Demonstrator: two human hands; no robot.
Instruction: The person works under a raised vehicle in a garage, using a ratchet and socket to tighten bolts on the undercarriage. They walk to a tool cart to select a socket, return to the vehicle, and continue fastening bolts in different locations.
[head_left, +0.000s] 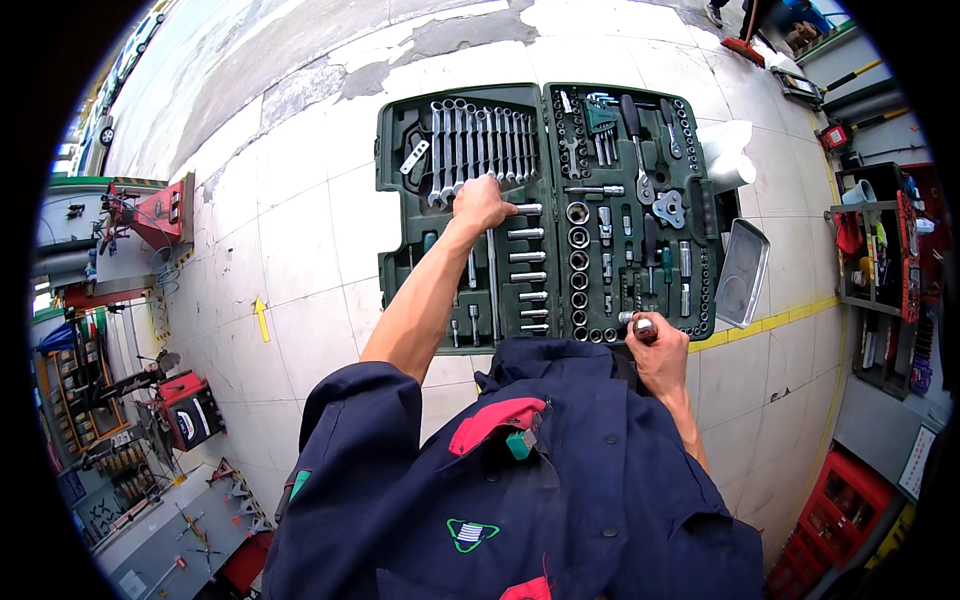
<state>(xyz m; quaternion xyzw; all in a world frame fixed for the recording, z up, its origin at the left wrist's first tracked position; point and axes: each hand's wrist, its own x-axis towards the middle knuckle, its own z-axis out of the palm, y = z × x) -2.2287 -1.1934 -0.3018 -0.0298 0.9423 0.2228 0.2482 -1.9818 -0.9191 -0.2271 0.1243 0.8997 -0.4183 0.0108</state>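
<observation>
Left hand (483, 203): fingers curled at a deep socket's (528, 209) end, grip unclear; pinch squarely. Right hand (660, 356) closed round chrome-ended tool (645, 330); keep steady. Green tool case (418, 218) beneath both hands.

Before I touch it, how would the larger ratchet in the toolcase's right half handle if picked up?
The larger ratchet would likely be stiff and fairly heavy for its size, given its shiny metal shaft. That shine may feel slippery. It probably won't roll while bedded in the toolcase.
</observation>
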